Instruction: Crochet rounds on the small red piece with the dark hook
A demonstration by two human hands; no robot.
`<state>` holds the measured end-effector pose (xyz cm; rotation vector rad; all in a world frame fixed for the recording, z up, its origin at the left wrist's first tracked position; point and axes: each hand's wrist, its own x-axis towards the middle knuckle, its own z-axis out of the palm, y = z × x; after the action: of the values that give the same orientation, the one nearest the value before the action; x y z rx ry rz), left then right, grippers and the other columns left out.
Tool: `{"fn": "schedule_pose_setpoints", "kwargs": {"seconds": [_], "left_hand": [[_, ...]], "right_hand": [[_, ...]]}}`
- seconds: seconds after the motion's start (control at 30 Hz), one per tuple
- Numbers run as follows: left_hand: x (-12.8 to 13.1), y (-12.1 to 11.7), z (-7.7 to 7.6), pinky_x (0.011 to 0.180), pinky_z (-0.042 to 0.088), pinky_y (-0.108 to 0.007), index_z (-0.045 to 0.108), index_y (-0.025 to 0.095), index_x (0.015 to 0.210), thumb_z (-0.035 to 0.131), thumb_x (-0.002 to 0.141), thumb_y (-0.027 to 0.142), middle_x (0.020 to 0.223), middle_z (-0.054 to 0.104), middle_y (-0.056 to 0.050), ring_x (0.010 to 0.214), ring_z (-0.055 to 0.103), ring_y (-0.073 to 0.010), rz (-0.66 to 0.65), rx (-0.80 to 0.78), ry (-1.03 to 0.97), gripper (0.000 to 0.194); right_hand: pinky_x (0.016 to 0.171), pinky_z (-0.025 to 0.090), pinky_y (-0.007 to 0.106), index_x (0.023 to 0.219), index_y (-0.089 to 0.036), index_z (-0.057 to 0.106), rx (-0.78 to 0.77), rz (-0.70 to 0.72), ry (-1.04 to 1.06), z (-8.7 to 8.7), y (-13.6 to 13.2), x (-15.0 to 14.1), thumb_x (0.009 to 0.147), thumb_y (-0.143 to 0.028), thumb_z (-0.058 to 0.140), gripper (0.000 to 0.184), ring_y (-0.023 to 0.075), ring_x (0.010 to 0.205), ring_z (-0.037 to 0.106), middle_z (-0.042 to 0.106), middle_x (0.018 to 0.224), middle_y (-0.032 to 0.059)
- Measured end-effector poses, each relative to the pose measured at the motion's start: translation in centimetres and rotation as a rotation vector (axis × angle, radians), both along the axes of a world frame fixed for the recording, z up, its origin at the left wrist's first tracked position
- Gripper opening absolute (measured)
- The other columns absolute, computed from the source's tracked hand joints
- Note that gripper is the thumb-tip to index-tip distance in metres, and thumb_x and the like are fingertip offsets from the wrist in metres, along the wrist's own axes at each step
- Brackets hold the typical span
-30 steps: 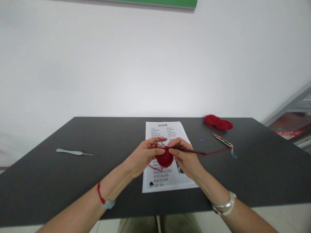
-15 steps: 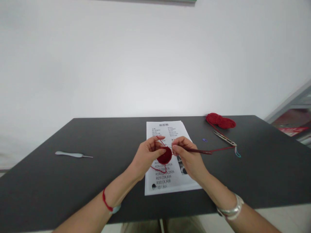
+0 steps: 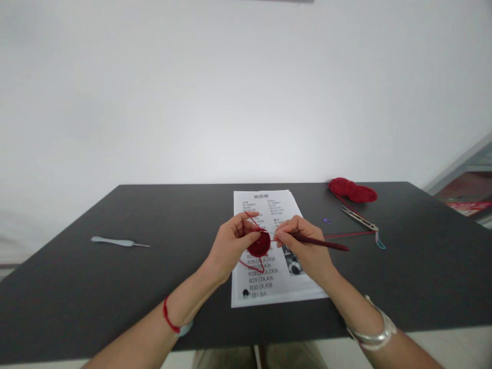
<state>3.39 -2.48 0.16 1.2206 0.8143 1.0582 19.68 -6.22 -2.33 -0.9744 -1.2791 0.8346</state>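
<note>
My left hand (image 3: 233, 240) pinches a small round piece of red crochet (image 3: 259, 245) between thumb and fingers, with red yarn looped over its raised index finger. My right hand (image 3: 300, 243) is closed around a crochet hook (image 3: 323, 242) with a dark red handle. The hook's thin metal shaft points left and meets the top edge of the crochet piece. A loose strand of yarn hangs below the piece. Both hands are above printed pattern sheets (image 3: 277, 287).
A red yarn skein (image 3: 352, 190) lies at the back right, its strand running past thread snips (image 3: 359, 219) with a blue cord. Near them is a purple stitch marker (image 3: 326, 221). On the left of the dark table (image 3: 184, 215) lies a grey-handled crochet hook (image 3: 115, 241).
My right hand has drawn slightly away to the right of my left, exposing the hook's metal shaft. The hook's handle has swung further right. The view has shifted a little.
</note>
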Motion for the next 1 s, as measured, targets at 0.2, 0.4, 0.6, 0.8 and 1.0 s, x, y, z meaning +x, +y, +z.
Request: {"fn": "schedule_pose_setpoints", "kwargs": {"seconds": [0.2,0.4,0.6,0.8,1.0], "left_hand": [[-0.1,0.0,-0.2,0.058,0.042,-0.021,0.061,0.012,0.101,0.069,0.064,0.012,0.065,0.061,0.004,0.059,0.054,-0.0087,0.001,-0.005,0.016,0.037],[0.3,-0.2,-0.5,0.057,0.043,-0.022,0.062,0.013,0.098,0.067,0.065,0.012,0.061,0.059,0.005,0.058,0.054,-0.0095,0.083,0.040,0.054,0.033],[0.6,-0.6,-0.3,0.061,0.044,-0.023,0.062,0.013,0.097,0.065,0.068,0.013,0.060,0.060,0.005,0.059,0.055,-0.0100,0.133,0.097,0.097,0.029],[0.4,-0.6,-0.1,0.059,0.043,-0.022,0.058,0.012,0.108,0.068,0.065,0.013,0.063,0.060,0.005,0.059,0.054,-0.0097,0.090,0.017,0.022,0.044],[0.2,-0.4,-0.4,0.058,0.043,-0.023,0.058,0.012,0.108,0.069,0.064,0.015,0.064,0.060,0.004,0.059,0.054,-0.0101,0.069,0.001,0.018,0.045]], "right_hand": [[0.051,0.044,0.023,0.071,-0.021,0.055,0.218,-0.142,-0.246,-0.4,-0.5,-0.8,0.080,-0.016,0.059,0.011,0.0124,0.057,0.057,0.062,0.066,-0.0017],[0.058,0.049,0.025,0.080,-0.022,0.052,0.581,-0.232,-0.572,-0.9,-0.6,-1.7,0.084,-0.007,0.052,0.016,0.0133,0.064,0.059,0.062,0.073,0.0007],[0.058,0.048,0.024,0.077,-0.022,0.053,0.399,-0.277,-0.415,-1.0,-1.1,-2.2,0.083,-0.008,0.055,0.015,0.0125,0.063,0.059,0.063,0.073,0.0001],[0.053,0.044,0.024,0.065,-0.021,0.054,0.054,-0.114,-0.043,0.0,-0.7,-1.4,0.081,-0.018,0.058,0.016,0.0124,0.057,0.054,0.059,0.061,-0.0024],[0.054,0.045,0.025,0.070,-0.022,0.054,0.194,-0.144,-0.204,-0.5,-0.7,-1.4,0.081,-0.015,0.058,0.013,0.0130,0.060,0.057,0.061,0.068,-0.0013]]}}
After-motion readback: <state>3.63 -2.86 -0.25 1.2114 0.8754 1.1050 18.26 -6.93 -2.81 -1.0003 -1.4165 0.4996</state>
